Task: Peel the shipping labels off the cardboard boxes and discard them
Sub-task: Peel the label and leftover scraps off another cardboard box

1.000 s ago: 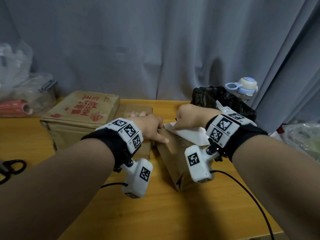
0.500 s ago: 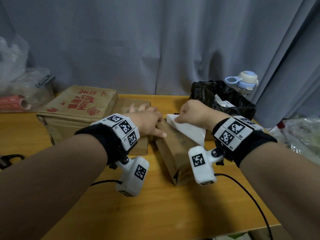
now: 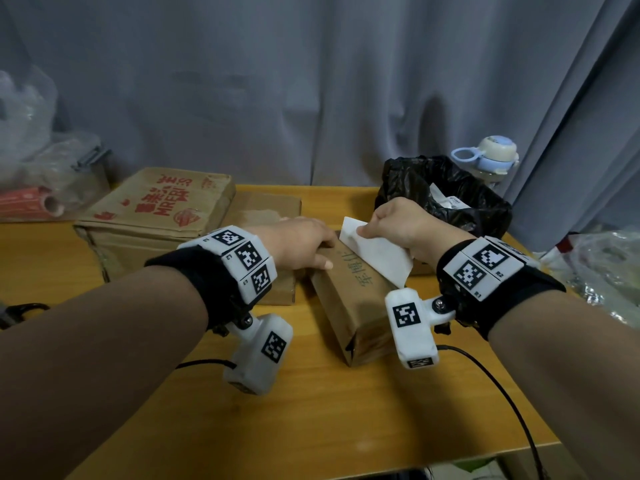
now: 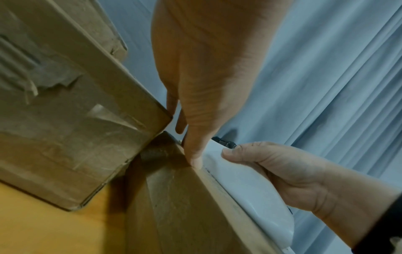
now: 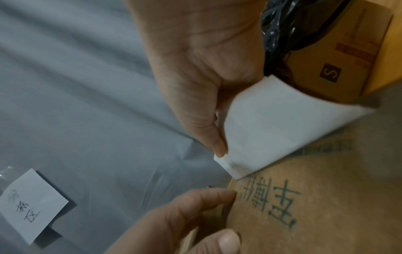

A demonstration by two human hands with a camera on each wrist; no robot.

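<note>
printed carton [image 3: 157,206] far left on table [image 3: 311,410] | flat box [image 3: 266,209] beside it | left hand [image 3: 298,244] fingers extended, pressing far end of narrow box [image 3: 353,306] | white label [image 3: 374,258] half lifted off box top, pinched by right hand [image 3: 401,226] | black bag [image 3: 446,199] behind, paper scrap inside

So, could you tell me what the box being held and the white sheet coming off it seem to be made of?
The narrow brown box looks like matte cardboard with printed characters. The white label looks like thin, smooth paper, since it curls where the right hand pinches it.
</note>
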